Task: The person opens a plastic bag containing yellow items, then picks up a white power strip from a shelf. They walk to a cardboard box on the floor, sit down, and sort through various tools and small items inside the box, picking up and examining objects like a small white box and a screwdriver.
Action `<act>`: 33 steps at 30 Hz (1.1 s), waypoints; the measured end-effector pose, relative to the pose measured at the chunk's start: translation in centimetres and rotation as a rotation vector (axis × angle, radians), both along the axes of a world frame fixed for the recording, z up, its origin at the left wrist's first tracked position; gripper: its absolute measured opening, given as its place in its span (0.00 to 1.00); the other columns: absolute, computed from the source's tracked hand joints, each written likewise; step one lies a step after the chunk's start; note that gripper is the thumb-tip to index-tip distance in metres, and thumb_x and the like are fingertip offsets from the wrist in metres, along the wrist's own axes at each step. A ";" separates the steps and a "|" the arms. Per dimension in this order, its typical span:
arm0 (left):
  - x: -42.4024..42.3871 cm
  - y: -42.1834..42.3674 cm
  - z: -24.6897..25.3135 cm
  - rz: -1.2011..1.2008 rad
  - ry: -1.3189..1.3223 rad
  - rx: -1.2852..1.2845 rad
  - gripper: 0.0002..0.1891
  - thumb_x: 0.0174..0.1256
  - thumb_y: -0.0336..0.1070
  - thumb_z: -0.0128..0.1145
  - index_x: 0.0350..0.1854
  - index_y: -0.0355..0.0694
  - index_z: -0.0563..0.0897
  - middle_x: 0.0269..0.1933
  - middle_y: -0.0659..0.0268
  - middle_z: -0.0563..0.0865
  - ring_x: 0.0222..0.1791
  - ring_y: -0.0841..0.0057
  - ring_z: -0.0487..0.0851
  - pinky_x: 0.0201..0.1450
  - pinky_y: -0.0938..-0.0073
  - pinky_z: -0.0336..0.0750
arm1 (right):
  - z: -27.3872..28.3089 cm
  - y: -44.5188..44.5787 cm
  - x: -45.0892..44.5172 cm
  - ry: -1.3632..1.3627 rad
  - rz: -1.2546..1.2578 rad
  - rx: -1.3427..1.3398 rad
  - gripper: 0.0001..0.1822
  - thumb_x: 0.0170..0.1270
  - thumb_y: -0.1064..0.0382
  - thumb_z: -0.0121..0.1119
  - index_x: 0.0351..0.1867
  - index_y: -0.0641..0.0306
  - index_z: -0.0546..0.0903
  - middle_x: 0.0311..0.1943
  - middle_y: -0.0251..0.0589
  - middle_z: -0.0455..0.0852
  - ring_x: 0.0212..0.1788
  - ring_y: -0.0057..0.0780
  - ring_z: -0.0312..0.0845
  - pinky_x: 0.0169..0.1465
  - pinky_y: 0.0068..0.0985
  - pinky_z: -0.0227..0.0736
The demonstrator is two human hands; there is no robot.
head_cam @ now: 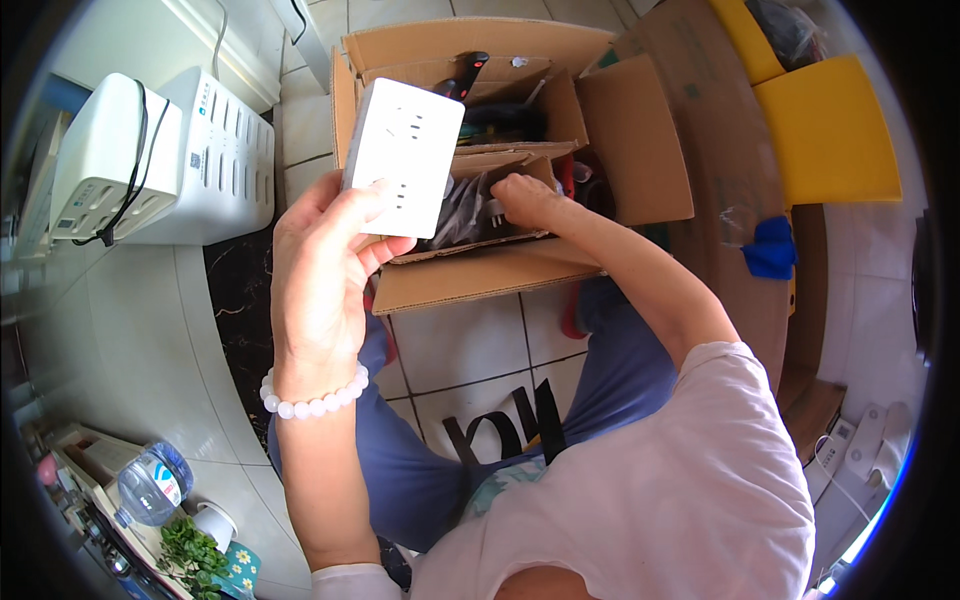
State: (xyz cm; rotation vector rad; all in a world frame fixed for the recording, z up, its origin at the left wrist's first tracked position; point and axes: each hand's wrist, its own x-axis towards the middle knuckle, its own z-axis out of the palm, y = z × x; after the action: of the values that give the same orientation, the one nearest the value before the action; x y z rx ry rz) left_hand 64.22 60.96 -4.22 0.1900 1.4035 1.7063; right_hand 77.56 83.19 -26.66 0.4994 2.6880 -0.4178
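Observation:
My left hand [322, 255] holds up a white power socket block [411, 161] with two sets of outlet slots, the thumb on its face. Behind it stands an open cardboard box [637, 142] with smaller cartons inside. My right hand [525, 201] reaches into the nearer inner carton [480, 246], among clear plastic bags [461, 214], beside a white plug-like piece [496, 215]. Its fingertips are partly hidden, so what they grip cannot be told. In the farther carton a black and red tool handle [472, 75] sticks up.
White slotted power bank stations [232, 150] stand at the left, one with a black cable. A large cardboard panel [720, 150], yellow pieces [832, 131] and a blue item [772, 247] are at the right. A water bottle [154, 484] and a plant [191, 551] are at lower left.

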 end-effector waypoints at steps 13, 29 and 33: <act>1.5 2.2 -1.1 -0.410 0.548 -0.277 0.08 0.56 0.25 0.57 0.39 0.32 0.77 0.29 0.65 0.80 0.32 0.83 0.76 0.35 0.79 0.72 | 19.2 1.5 0.7 0.268 -0.274 -1.507 0.33 0.62 0.54 0.61 0.64 0.68 0.66 0.51 0.48 0.81 0.47 0.33 0.82 0.51 0.28 0.80; 4.3 4.6 -2.9 -0.279 1.581 -0.268 0.22 0.49 0.21 0.63 0.50 0.33 0.77 0.49 0.54 0.81 0.47 0.57 0.81 0.50 0.64 0.77 | 17.1 2.3 0.1 0.244 -0.476 -1.491 0.25 0.61 0.51 0.64 0.49 0.72 0.75 0.39 0.45 0.84 0.39 0.27 0.84 0.44 0.23 0.83; 4.2 4.6 -3.4 -0.288 1.751 -0.287 0.17 0.52 0.24 0.59 0.47 0.34 0.76 0.48 0.58 0.79 0.50 0.63 0.78 0.46 0.66 0.80 | 16.9 2.6 0.3 0.212 -0.437 -1.561 0.27 0.60 0.54 0.65 0.53 0.73 0.74 0.44 0.46 0.83 0.45 0.28 0.82 0.48 0.24 0.81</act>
State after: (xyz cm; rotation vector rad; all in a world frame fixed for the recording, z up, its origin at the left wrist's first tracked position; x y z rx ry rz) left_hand 68.46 65.51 -7.60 1.9194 2.5098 0.7954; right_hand 77.88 85.78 -9.78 0.4746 1.5462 -2.3786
